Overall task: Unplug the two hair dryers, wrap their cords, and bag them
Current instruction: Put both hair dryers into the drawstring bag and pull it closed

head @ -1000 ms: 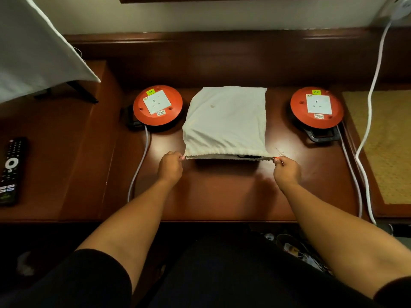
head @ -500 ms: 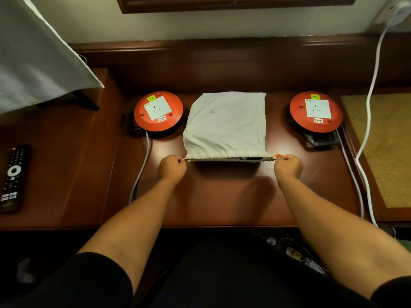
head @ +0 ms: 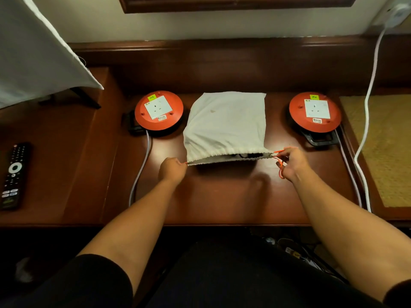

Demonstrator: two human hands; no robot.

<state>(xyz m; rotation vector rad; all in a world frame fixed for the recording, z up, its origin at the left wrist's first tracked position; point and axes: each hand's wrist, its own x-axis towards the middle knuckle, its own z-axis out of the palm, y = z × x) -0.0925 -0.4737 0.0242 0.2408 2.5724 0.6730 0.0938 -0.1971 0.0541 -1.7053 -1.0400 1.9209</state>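
A white drawstring bag [head: 226,124] lies flat in the middle of the wooden desk [head: 222,196], its mouth toward me. Something dark shows just inside the narrow mouth opening [head: 246,155]; the hair dryers themselves are hidden. My left hand [head: 172,171] pinches the orange drawstring at the bag's left corner. My right hand [head: 293,164] grips the orange drawstring [head: 280,168] at the right corner, with a loop hanging below the fingers.
Two orange cable reels with white sockets sit on either side of the bag, the left one [head: 159,110] and the right one [head: 314,111], each trailing a white cord. A remote [head: 13,174] lies at far left. A white cable [head: 367,107] runs down from a wall plug.
Both hands have pulled the drawstrings outward; the right hand moved further right and up, drawing out more orange cord. The bag's mouth has gathered and narrowed.
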